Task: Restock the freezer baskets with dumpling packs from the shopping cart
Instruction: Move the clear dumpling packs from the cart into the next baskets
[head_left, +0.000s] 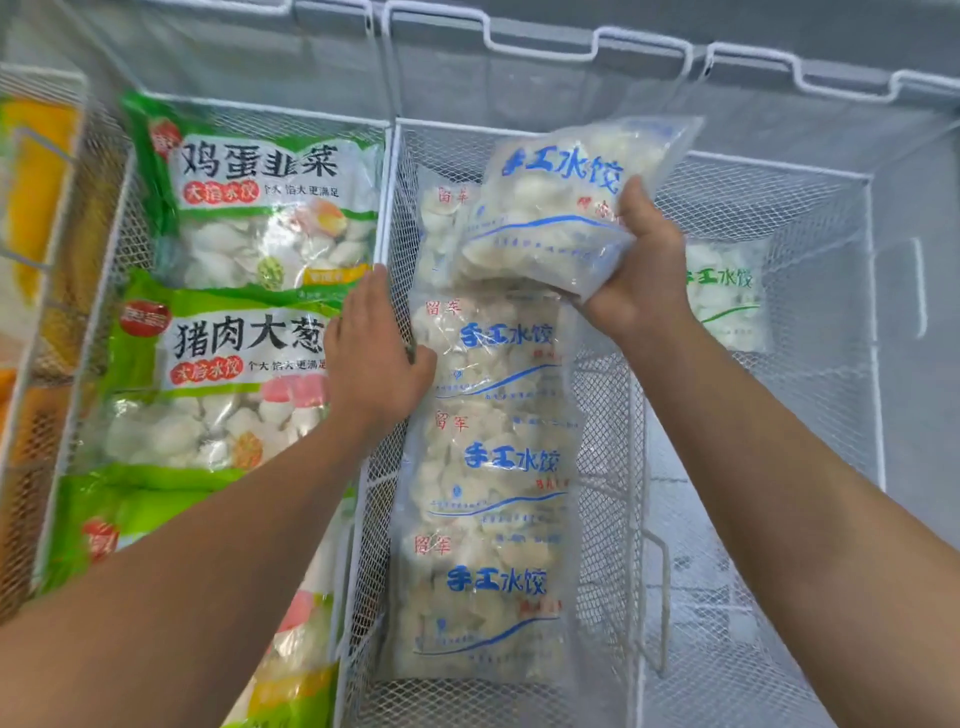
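White wire middle basket (631, 395): 3 clear blue-print packs (493, 467) stacked frame centre. Right hand (636, 275) grips 4th pack (561, 208) above, upper centre, unplaced. Left hand (371, 353) flat on basket divider. Cart unseen; remainder unknown.

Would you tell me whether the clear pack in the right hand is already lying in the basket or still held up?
Held up: the right hand grips the pack tilted above the row of packs.
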